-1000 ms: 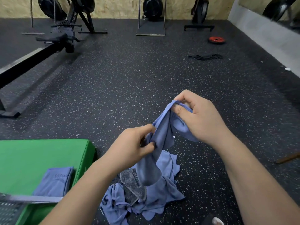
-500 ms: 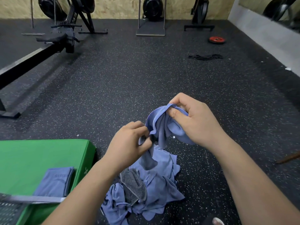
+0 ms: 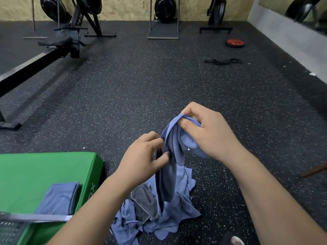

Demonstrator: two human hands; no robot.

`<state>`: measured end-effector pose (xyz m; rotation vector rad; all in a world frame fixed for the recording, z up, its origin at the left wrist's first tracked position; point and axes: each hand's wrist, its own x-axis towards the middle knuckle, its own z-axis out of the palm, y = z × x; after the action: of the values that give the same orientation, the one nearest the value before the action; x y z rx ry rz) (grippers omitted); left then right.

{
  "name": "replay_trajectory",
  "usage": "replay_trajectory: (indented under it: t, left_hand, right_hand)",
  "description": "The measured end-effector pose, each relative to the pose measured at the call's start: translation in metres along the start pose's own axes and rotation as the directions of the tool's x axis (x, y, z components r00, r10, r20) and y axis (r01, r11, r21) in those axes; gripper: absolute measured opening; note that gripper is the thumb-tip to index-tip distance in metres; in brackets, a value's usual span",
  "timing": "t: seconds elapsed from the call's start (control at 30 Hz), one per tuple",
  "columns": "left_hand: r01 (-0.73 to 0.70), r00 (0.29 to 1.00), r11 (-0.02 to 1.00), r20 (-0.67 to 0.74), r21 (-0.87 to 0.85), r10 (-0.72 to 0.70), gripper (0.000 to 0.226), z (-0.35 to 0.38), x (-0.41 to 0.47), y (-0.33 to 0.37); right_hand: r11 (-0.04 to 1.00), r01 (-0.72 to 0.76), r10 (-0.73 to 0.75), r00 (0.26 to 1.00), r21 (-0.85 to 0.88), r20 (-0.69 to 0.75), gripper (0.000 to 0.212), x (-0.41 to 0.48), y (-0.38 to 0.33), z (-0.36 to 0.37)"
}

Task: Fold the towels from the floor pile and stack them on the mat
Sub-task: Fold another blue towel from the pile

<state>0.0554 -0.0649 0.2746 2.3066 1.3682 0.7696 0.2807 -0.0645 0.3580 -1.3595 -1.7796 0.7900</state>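
A blue towel (image 3: 174, 152) hangs in the middle of the frame, held by both hands. The right hand (image 3: 208, 133), just right of centre, pinches the towel's hemmed top edge between its thumb and curled fingers, so the highest part of the cloth sits at its fingertips. The left hand (image 3: 141, 160), lower and to the left, pinches a fold of the same towel farther down its side, with the thumb pressed against the cloth.

From the two hands the towel drops in long, loose pleats, bunched and not yet folded. It is a soft lavender blue with a stitched hem, darker inside the folds. Its lower end overlaps the pile (image 3: 177, 220) at the bottom centre; whether it touches the pile I cannot tell.

The pile lies on the speckled black floor (image 3: 141, 85). It is made of crumpled blue towels with one grey striped towel (image 3: 144, 198) among them, just below the left forearm.

At the lower left a green mat (image 3: 26, 174) lies just beside the pile. One folded towel (image 3: 60, 198), blue with faint lettering, rests flat near the mat's right edge.

Well apart, a rowing machine (image 3: 44, 55) stands at the upper left and a red weight plate (image 3: 235, 43) lies at the upper right.
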Motion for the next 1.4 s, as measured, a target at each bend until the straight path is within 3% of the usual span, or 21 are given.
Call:
replay_trajectory:
  t: [0.17, 0.3, 0.5, 0.6, 0.7, 0.8, 0.97, 1.03, 1.17, 1.4]
  left_hand:
    - [0.007, 0.997, 0.975, -0.069, -0.224, -0.023, 0.023, 0.0, 0.004, 0.007]
    - [0.06, 0.997, 0.937, -0.021, -0.345, -0.072, 0.027, 0.001, 0.002, 0.009]
    - [-0.01, 0.999, 0.976, 0.049, -0.216, 0.021, 0.035, 0.004, 0.003, 0.003]
    - [-0.028, 0.99, 0.994, 0.136, -0.103, 0.042, 0.018, 0.013, 0.002, -0.013]
    - [0.065, 0.963, 0.997, 0.266, -0.05, -0.049, 0.029, 0.028, -0.003, -0.034]
    - [0.149, 0.951, 0.988, 0.278, -0.032, -0.135, 0.025, 0.036, -0.005, -0.064]
    - [0.318, 0.889, 0.948, 0.347, 0.0, -0.298, 0.045, 0.048, -0.012, -0.124]
    - [0.397, 0.845, 0.918, 0.382, 0.019, -0.374, 0.038, 0.058, -0.016, -0.149]
    - [0.588, 0.768, 0.801, 0.387, -0.109, -0.511, 0.02, 0.072, -0.024, -0.188]
    - [0.647, 0.711, 0.762, 0.335, 0.034, -0.618, 0.025, 0.075, -0.041, -0.226]
  right_hand:
    - [1.0, -0.007, 0.007, 1.0, -0.012, 0.024, 0.01, -0.001, -0.002, 0.003]
    - [1.0, 0.006, -0.007, 0.999, -0.007, -0.035, 0.008, 0.001, -0.002, -0.001]
    - [1.0, 0.022, -0.022, 0.998, -0.007, -0.058, 0.009, -0.002, -0.002, -0.003]
    - [0.999, 0.045, -0.04, 0.99, 0.03, -0.138, 0.011, 0.001, -0.002, -0.007]
    - [0.997, 0.06, -0.045, 0.971, 0.058, -0.233, 0.009, 0.005, 0.001, -0.014]
    - [0.997, 0.045, -0.023, 0.957, 0.067, -0.288, 0.009, 0.005, 0.006, -0.017]
    - [0.999, 0.019, -0.004, 0.94, 0.041, -0.342, 0.007, 0.006, 0.007, -0.016]
    - [1.0, 0.004, 0.004, 0.94, 0.021, -0.342, 0.008, 0.006, 0.008, -0.016]
    - [1.0, -0.026, 0.025, 0.945, 0.003, -0.325, 0.009, 0.007, 0.011, -0.014]
    - [0.998, -0.052, 0.039, 0.939, -0.03, -0.342, 0.008, 0.013, 0.022, -0.017]
